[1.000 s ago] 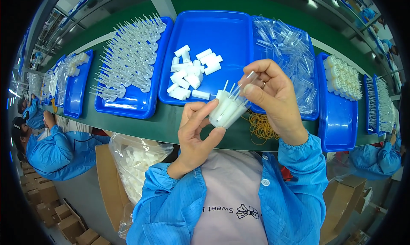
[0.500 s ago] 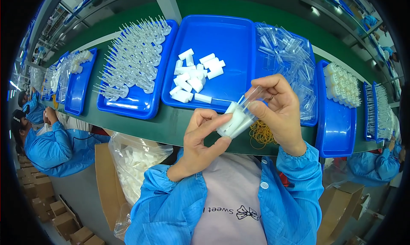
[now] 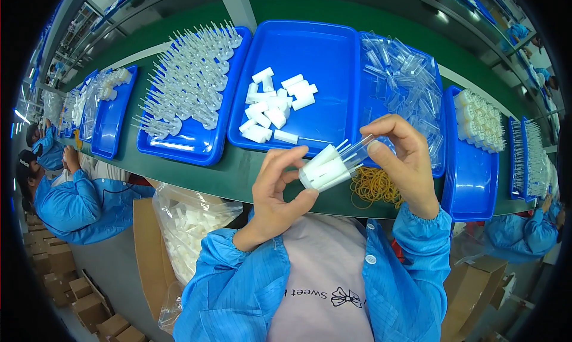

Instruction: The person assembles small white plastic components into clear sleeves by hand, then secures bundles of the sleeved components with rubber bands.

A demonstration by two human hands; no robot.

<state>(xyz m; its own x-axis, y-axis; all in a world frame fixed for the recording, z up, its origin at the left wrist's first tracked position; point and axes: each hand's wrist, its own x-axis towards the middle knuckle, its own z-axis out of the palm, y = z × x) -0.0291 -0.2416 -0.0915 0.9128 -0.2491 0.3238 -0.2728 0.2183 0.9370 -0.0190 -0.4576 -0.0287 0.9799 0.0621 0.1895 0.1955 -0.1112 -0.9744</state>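
In front of my chest, my left hand (image 3: 277,187) grips the base of a small clear-bottomed holder carrying several white cylinders (image 3: 325,169) with thin pins sticking out of their tops. The piece leans up to the right. Between the thumb and forefinger of my right hand (image 3: 405,163) is a clear plastic tube (image 3: 358,151). Its lower end meets the pin end of the white cylinders; whether it sits around one of them I cannot tell. Loose white cylinders (image 3: 276,116) lie beyond my hands in a large blue tray (image 3: 328,62).
Left of that tray stands a blue tray of white pin bases (image 3: 187,82); right of it, one of clear tubes (image 3: 405,73). Yellow rubber bands (image 3: 375,188) lie under my right hand. White clustered parts (image 3: 478,120) fill a tray farther right. A co-worker (image 3: 77,193) sits at left.
My right hand has shifted right and slightly down with the clear tube. My left forefinger has lifted off the white cylinders, which show more fully.
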